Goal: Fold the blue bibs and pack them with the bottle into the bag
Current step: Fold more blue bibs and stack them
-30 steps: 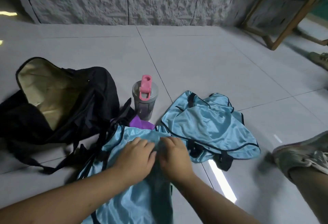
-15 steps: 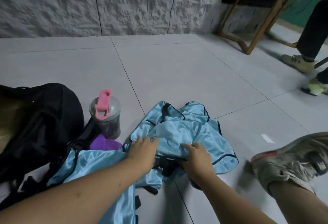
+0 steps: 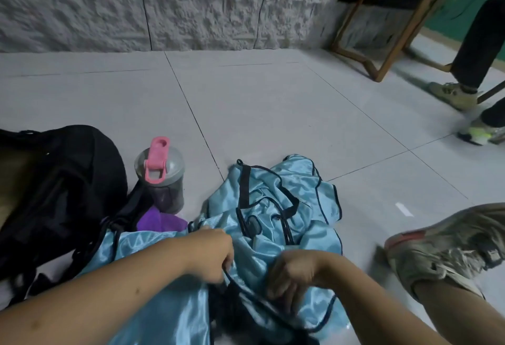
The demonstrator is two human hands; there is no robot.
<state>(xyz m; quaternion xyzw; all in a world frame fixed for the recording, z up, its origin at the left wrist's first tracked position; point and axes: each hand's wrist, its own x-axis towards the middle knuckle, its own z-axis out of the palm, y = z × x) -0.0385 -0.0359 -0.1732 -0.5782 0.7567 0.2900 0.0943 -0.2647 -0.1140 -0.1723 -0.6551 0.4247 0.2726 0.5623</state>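
One head-worn wide-angle view, aimed forward and down at the floor (image 3: 273, 104)

The forearms are seen close up at the bottom edge, the rough wall (image 3: 191, 3) is caught along the top, and straight lines are bent by the lens.

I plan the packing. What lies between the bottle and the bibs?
In the head view, a purple cloth lies between the bottle and the bibs.

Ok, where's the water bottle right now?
The bottle stands upright on the floor tiles, left of centre in the head view, between the black bag and the crumpled blue bibs, just behind a purple cloth.
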